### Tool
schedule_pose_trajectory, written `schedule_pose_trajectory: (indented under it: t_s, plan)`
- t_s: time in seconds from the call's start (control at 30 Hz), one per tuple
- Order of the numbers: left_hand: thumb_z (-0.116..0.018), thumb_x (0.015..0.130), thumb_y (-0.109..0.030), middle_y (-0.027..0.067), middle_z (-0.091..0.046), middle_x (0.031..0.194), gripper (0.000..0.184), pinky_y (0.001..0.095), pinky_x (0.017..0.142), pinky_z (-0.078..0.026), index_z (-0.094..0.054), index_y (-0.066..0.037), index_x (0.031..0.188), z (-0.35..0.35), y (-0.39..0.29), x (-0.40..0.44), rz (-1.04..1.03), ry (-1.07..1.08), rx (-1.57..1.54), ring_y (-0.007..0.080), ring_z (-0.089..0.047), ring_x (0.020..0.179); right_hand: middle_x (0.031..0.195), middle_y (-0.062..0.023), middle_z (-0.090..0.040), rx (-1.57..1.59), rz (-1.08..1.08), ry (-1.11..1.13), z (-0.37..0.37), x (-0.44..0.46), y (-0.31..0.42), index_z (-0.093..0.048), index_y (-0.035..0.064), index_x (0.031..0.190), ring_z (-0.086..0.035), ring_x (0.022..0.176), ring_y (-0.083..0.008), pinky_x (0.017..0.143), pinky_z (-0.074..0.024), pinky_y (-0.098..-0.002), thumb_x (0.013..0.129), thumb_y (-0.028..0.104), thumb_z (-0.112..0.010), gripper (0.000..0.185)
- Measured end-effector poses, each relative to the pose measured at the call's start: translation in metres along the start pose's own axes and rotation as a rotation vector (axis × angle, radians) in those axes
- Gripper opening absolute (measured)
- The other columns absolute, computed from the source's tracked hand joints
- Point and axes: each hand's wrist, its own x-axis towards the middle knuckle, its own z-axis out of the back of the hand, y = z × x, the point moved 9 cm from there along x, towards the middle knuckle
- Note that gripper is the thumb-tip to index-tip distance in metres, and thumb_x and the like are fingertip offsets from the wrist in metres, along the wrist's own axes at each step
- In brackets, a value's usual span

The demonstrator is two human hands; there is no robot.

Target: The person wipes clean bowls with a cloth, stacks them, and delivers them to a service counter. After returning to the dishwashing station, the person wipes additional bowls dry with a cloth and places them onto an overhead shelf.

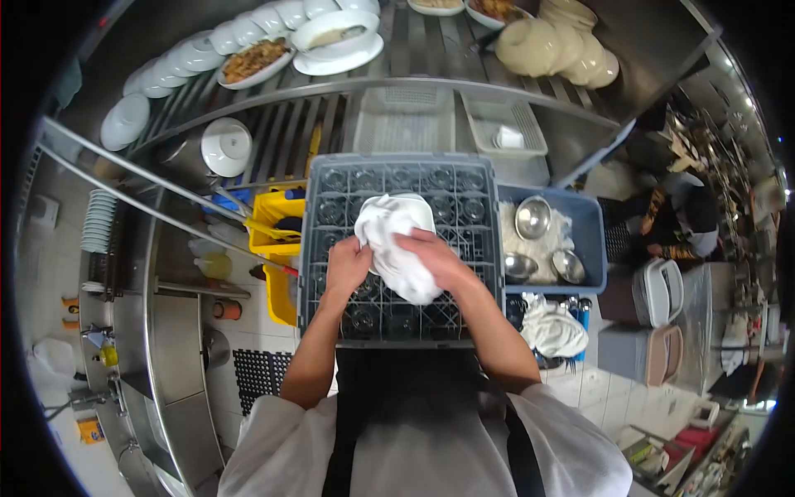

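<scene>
Above a grey glass rack [489, 248], I hold a white dish [422, 207] with a white cloth [406, 269] spread over most of it. My left hand [348, 267] is closed at the dish's left edge, its fingertips partly hidden by the cloth. On the other side, my right hand [435, 257] presses the bunched cloth against the dish, fingers closed on the fabric. Several upturned glasses [439, 176] sit in the rack's compartments below.
A blue-grey bin [600, 248] with metal bowls [532, 218] stands right of the rack; yellow bins [277, 236] are at the left. Overhead, a steel shelf [389, 87] carries stacked white dishes [199, 54] and plates of food [257, 62]. Another person [691, 215] is at the far right.
</scene>
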Motion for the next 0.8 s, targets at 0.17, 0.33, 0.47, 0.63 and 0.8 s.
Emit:
schedule_pose_trajectory:
  t_s: [0.17,0.33,0.47,0.63,0.8]
  plan:
    - [-0.062,0.086,-0.027,0.0217,-0.064,0.068,0.032,0.0437,0.063,-0.049,-0.065,0.005,0.078,0.001,0.028,0.014,0.127,-0.026,-0.209,0.0323,-0.064,0.062,0.104,-0.0161,-0.071,-0.569,-0.03,-0.038,0.095,-0.072,0.014,-0.066,-0.0001,0.115,-0.07,0.091,-0.0253,0.084,-0.0549,-0.0357,0.094,0.029,-0.064,0.036]
    - [-0.063,0.091,-0.04,0.0254,-0.068,0.077,0.046,0.047,0.066,-0.052,-0.065,0.006,0.083,-0.034,0.027,0.014,0.051,0.078,0.008,0.0395,-0.068,0.071,0.124,-0.0266,-0.061,-1.36,-0.11,-0.187,0.119,-0.083,-0.032,-0.06,0.0005,0.125,-0.06,0.114,-0.044,0.1,-0.0472,-0.0489,0.094,0.039,-0.057,0.049]
    - [-0.054,0.097,-0.047,0.0359,-0.066,0.089,0.057,0.0554,0.074,-0.056,-0.046,0.007,0.116,-0.056,0.026,0.011,0.14,0.121,0.304,0.0498,-0.068,0.074,0.123,-0.0267,-0.062,-0.862,0.373,-0.483,0.093,-0.018,-0.023,-0.049,-0.0016,0.137,-0.067,0.099,-0.0395,0.086,-0.0544,-0.0455,0.096,0.037,-0.057,0.057]
    - [-0.056,0.097,-0.032,0.0263,-0.07,0.091,0.048,0.0433,0.063,-0.058,-0.046,0.005,0.124,-0.067,0.038,0.028,0.373,0.22,-0.22,0.0317,-0.071,0.062,0.113,-0.0255,-0.064,-0.488,0.053,-0.29,0.092,0.067,-0.039,-0.046,-0.0041,0.137,-0.069,0.081,-0.0313,0.061,-0.0561,-0.0377,0.098,0.031,-0.053,0.053]
    - [-0.049,0.095,-0.033,0.0345,-0.066,0.102,0.048,0.0557,0.088,-0.05,-0.045,0.004,0.126,-0.072,0.033,0.094,0.177,0.23,-0.133,0.0509,-0.064,0.095,0.105,-0.0168,-0.065,-0.435,0.174,-0.397,0.103,0.095,-0.012,-0.048,-0.0019,0.133,-0.065,0.069,-0.0231,0.055,-0.0547,-0.0337,0.097,0.024,-0.048,0.044]
